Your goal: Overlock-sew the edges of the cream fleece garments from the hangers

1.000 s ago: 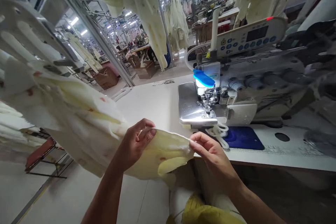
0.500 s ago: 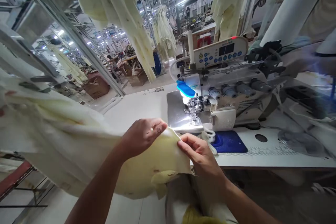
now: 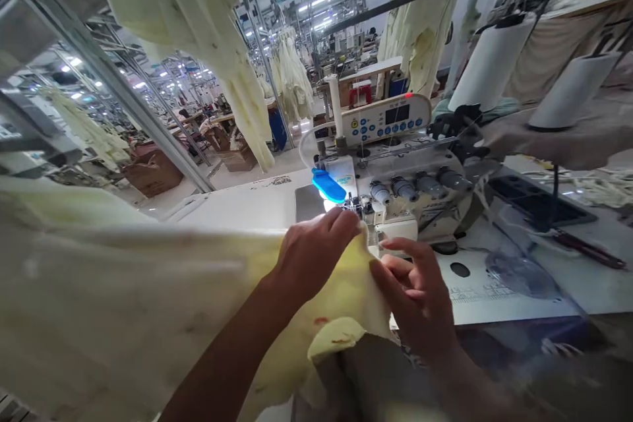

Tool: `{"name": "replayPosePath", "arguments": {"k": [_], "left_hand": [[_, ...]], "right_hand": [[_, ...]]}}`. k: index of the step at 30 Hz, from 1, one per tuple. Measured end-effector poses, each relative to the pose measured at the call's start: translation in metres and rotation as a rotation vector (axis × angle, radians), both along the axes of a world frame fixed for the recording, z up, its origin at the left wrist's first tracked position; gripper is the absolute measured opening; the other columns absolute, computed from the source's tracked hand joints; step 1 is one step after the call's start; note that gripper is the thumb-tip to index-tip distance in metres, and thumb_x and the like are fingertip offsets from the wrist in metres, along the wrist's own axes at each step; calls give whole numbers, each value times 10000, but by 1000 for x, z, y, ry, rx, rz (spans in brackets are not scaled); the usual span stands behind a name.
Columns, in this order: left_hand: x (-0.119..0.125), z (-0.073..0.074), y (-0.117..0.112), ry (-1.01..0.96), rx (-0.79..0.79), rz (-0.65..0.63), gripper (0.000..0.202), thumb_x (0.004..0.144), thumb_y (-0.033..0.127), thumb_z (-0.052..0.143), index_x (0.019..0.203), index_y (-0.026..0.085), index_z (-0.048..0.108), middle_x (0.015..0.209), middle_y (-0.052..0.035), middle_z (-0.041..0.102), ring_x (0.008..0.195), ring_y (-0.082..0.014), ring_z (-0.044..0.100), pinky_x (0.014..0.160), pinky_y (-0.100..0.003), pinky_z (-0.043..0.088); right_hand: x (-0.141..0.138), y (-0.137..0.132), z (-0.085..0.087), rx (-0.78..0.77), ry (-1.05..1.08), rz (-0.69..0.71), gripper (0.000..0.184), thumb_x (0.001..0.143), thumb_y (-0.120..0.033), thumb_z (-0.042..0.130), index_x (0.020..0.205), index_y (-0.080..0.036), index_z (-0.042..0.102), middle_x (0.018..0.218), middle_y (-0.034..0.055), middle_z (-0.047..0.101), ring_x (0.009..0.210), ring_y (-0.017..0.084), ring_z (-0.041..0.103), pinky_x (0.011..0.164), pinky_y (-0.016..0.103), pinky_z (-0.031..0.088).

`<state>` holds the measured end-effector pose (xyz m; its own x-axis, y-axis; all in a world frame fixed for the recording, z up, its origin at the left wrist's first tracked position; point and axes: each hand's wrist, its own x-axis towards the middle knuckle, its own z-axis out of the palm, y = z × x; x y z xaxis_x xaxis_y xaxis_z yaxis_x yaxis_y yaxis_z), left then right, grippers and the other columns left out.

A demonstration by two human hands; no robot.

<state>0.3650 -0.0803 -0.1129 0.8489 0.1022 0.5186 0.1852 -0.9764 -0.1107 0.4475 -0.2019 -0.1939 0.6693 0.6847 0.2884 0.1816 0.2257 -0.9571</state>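
A pale yellow garment (image 3: 148, 290) with small red marks drapes from the left across the white sewing table (image 3: 237, 208). My left hand (image 3: 316, 247) is closed on the garment's upper edge, its fingertips right at the presser foot of the overlock sewing machine (image 3: 405, 191). My right hand (image 3: 415, 293) grips the same edge just to the right, fingers pinched on the cloth below the machine's front. The cloth covers the machine's metal plate.
The machine's control panel (image 3: 383, 119) stands behind with a blue guard (image 3: 328, 186) over the needle area. Two large white thread cones (image 3: 489, 62) rise at right. More pale garments (image 3: 198, 20) hang overhead; cardboard boxes (image 3: 153, 171) and other workstations fill the background.
Both hands have carried the garment's edge up and forward from the table's front edge to the machine's presser foot. The cloth now covers the metal plate.
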Motion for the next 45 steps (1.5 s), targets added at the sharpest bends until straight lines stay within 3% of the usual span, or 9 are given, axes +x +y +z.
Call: {"name": "replayPosePath", "arguments": {"k": [4,6,10,14,19,25,30,39,45], "left_hand": [[13,-42,20,110,-61,-19,198,911,215,383,748,181,491,661,12,511,554,-101,448,515,-225,294],[11,-53,25,180,-44,16,204,917,219,372,757,184,495,680,9,521,574,-104,460,527,-228,318],[0,-42,15,236,19,147,189,913,244,390,768,187,498,721,-20,534,665,-167,485,590,-286,335],[-8,-31,8,327,31,340,249,916,294,392,699,198,466,646,-5,541,616,-175,502,602,-309,308],[0,-42,15,330,-86,325,216,923,276,365,736,211,451,663,28,601,571,-146,538,555,-286,270],[18,-43,27,375,-102,387,212,911,309,366,787,228,518,706,15,633,594,-164,576,507,-291,236],[26,-41,34,390,-153,403,186,895,304,385,828,235,544,753,5,652,636,-183,594,524,-284,287],[23,-42,33,383,-160,399,181,882,289,383,777,230,517,696,13,643,618,-191,586,499,-287,258],[28,-42,40,404,-183,421,206,881,295,389,859,217,577,766,-26,669,677,-200,607,530,-278,325]], "right_hand": [[10,1,-23,-185,-323,4,221,892,-296,438,1033,-208,584,617,-17,599,467,107,470,451,204,350],[12,5,-30,-233,-408,7,288,873,-227,412,1060,-207,630,744,14,677,554,123,565,528,209,408],[14,8,-22,-343,-479,41,456,819,-143,378,1215,-224,590,1036,63,686,714,162,653,623,220,460],[13,5,-9,-477,-589,34,512,798,-126,366,1270,-211,544,828,92,718,571,166,616,527,223,420],[13,3,-7,-543,-588,41,573,773,-134,348,1333,-146,465,470,-3,553,420,143,428,419,234,271],[22,12,-9,-482,-346,59,623,748,-185,395,1367,-117,406,458,-82,288,438,108,301,431,198,273],[27,16,-13,-417,-157,111,630,764,-210,428,1389,-173,350,456,-102,324,421,92,326,448,176,337],[23,14,-15,-331,-13,83,553,793,-271,471,1334,-174,407,447,-105,321,398,86,302,399,165,305],[26,18,-11,-311,-2,82,486,793,-242,482,1273,-177,440,446,-107,323,400,82,297,400,159,288]]}}
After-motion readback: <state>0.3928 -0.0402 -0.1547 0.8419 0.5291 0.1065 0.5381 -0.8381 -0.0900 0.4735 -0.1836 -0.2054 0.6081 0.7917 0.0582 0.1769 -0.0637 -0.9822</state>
